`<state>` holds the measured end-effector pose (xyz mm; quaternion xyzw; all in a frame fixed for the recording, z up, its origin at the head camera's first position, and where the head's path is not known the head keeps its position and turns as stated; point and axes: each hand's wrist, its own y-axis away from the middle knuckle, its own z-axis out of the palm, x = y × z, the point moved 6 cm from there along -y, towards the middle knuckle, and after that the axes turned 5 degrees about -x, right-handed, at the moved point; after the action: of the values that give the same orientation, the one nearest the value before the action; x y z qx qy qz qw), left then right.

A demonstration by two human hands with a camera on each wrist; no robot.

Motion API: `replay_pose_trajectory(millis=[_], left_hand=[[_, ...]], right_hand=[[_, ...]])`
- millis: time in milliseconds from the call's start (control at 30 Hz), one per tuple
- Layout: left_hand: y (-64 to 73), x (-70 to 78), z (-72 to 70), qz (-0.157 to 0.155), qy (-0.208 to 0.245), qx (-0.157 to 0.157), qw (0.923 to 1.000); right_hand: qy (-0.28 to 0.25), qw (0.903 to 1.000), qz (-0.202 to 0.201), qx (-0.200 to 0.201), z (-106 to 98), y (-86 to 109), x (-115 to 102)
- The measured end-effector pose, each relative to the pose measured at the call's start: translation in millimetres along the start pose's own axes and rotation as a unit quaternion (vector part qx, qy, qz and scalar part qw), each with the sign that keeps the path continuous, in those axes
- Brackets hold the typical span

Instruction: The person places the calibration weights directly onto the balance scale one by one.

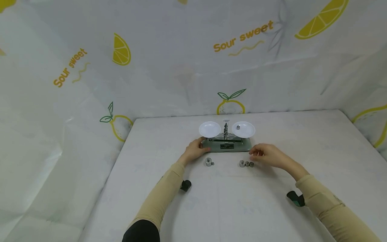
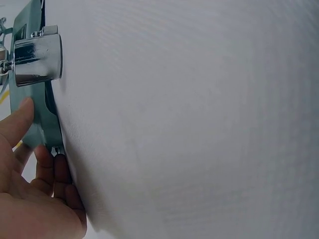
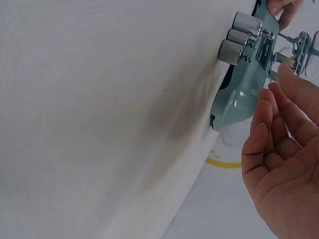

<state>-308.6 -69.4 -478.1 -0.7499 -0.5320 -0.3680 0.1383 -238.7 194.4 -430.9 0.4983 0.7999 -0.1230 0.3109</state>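
Note:
A two-pan balance scale [image 1: 216, 146] with a grey-green base stands near the table's back. My left hand [image 1: 195, 150] grips the left end of its base, thumb at the front; the left wrist view shows the fingers [image 2: 45, 167] curled at that end. Its left white pan [image 1: 210, 129] is bare, while a small metal weight [image 1: 238, 127] sits on the right pan [image 1: 248, 130]. Beside the base's right end, my right hand [image 1: 269, 155] hovers with loosely bent fingers [image 3: 256, 142] and nothing in them. Three metal weights [image 3: 231, 52] stand in a row near it.
A larger weight [image 1: 208, 162] and a tiny one [image 1: 213, 163] stand before the scale's left half. The white table [image 1: 223, 201] meets a lemon-printed backdrop [image 1: 169, 67] behind. Dark wrist-worn pieces [image 1: 185, 185] show beside both sleeves.

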Motion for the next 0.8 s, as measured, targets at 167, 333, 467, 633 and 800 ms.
replay_pose_trajectory(millis=[167,333,467,633,800], left_hand=[[-0.3,-0.1,0.5,0.001,-0.004,0.004,1.0],[0.2,0.8,0.8,0.002,-0.002,0.003,1.0],[0.1,0.6,1.1,0.0,-0.001,0.0,1.0],[-0.6,1.4,0.5,-0.001,-0.008,-0.001,1.0],[-1.1,0.8,0.8,-0.001,-0.013,-0.001,0.9999]], right_hand=[[-0.008,0.9998,0.004,-0.019,5,-0.3,8],[-0.015,0.9991,0.01,-0.038,12,-2.1,15],[-0.021,0.9984,0.012,-0.052,14,-3.7,16],[-0.017,0.9975,0.011,-0.068,16,-5.4,18],[-0.018,0.9958,0.01,-0.09,21,-6.9,21]])
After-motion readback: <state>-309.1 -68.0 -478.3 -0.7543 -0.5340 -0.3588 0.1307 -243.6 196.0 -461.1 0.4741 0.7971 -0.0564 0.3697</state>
